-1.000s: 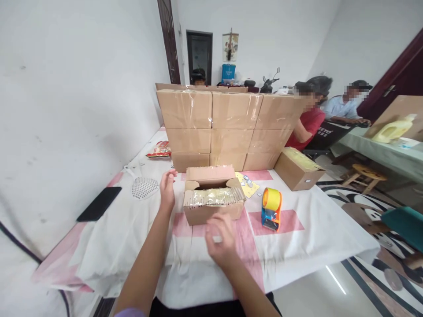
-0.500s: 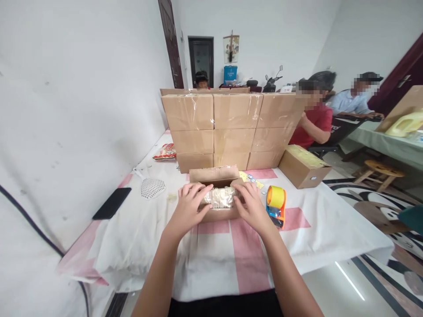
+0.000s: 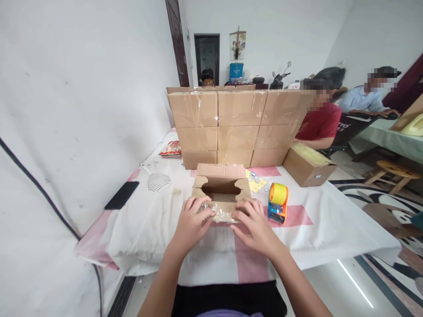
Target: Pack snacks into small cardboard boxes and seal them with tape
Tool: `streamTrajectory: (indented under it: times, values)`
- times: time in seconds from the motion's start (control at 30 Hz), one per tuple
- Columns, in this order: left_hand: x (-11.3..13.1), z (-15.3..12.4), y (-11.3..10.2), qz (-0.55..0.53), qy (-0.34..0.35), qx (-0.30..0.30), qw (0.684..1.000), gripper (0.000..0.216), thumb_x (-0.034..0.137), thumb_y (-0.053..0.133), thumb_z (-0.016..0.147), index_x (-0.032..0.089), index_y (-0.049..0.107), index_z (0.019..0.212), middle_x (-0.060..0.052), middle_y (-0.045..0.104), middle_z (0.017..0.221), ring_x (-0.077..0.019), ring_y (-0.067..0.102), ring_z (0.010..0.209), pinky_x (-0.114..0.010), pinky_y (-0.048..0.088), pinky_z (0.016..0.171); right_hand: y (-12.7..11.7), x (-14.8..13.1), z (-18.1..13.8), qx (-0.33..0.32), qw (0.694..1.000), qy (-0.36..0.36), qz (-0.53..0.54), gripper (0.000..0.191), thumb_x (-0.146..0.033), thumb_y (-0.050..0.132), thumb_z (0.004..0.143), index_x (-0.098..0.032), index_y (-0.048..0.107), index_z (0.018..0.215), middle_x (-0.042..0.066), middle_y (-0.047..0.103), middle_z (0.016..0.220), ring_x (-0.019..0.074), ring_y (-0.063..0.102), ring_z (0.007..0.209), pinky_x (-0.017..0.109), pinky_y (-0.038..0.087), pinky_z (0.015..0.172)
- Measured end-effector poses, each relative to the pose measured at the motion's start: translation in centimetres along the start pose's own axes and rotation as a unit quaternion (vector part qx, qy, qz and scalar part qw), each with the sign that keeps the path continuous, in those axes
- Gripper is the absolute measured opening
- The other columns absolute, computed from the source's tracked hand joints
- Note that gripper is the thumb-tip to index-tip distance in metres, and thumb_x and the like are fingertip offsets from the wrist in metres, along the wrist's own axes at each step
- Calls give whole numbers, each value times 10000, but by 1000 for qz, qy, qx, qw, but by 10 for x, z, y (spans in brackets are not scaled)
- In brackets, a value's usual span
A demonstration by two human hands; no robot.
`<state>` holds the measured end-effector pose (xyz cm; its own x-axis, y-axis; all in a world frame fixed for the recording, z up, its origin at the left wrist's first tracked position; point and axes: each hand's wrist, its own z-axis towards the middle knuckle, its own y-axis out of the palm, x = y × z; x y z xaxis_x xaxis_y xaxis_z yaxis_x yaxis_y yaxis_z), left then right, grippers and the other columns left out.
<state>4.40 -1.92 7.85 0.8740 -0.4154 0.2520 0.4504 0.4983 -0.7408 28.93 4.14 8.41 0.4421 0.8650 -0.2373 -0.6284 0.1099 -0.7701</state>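
An open cardboard box stands in front of me, its far flap raised and its brown interior showing between the side flaps. At the box's near edge is a pale package in clear, shiny plastic wrap. My left hand grips the package's left end, thumb on the near side and fingers over the top. Its right end is in my right hand, fingers curled over the wrap. My hands cover both ends of the package, so its full shape is hidden.
Taped cardboard boxes form a wall behind. An orange-and-blue tape dispenser and another carton are right. Left lie a white perforated scoop, a black phone and a red packet. A person in red sits beyond.
Both hands have brought the wrapped package toward me, from over the box's opening to its near edge. The box's inside now shows. The view has shifted slightly.
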Motion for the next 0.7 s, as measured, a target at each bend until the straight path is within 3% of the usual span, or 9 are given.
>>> streamTrajectory:
  times: [0.03,0.13,0.27,0.4,0.53,0.63,0.7]
  values:
    - [-4,2,-6,-22,-5,-30,999,30,276,690,914,256,706,929,-53,640,1358,-304,505,1223,-486,407,1011,-5,2,3,-4,1000,8,12,155,-323,623,957,-228,654,1076,117,619,1237,334,498,1194,525,430,984]
    - [-22,17,-25,-96,-17,-106,990,387,543,748,842,306,706,1145,-27,574,1496,-351,369,1405,-535,278,1147,-20,18,19,-23,998,18,49,326,-411,556,999,-265,631,1281,98,624,1357,356,424,1339,588,323,1104]
    - [-53,56,-40,-137,-46,-217,965,550,571,447,1004,366,489,1513,-38,653,1404,-335,415,1314,-555,258,1124,-27,49,50,-140,987,3,84,489,-461,463,1043,-353,469,1520,55,688,1321,345,354,1457,618,229,1173]
    - [-73,85,-42,-91,-55,-300,948,462,527,359,1033,375,662,1347,-35,744,1181,-315,486,1106,-534,299,1041,-24,63,66,-187,978,-9,92,566,-566,450,1024,-342,452,1544,84,687,1289,341,425,1391,558,358,1109]
    - [-83,84,-40,-61,-22,-288,956,422,519,387,1028,336,745,1155,-41,697,1157,-290,481,1050,-481,331,984,-20,67,57,-108,991,-23,76,732,-760,309,964,-288,541,1473,118,632,1180,339,491,1185,590,364,1058]
    - [-88,76,-34,-37,-22,-241,970,430,527,387,1024,333,720,1216,-72,624,1154,-281,474,1019,-472,358,953,-15,71,46,-25,995,-5,94,888,-853,146,902,-271,545,1442,127,571,1175,338,489,1108,587,373,1011]
    - [-87,74,-28,-2,-37,-214,976,431,538,402,1014,334,721,1221,-86,576,1128,-290,467,1022,-487,367,950,-10,75,41,11,994,5,112,866,-846,134,906,-287,528,1436,122,550,1208,343,484,1131,571,368,1008]
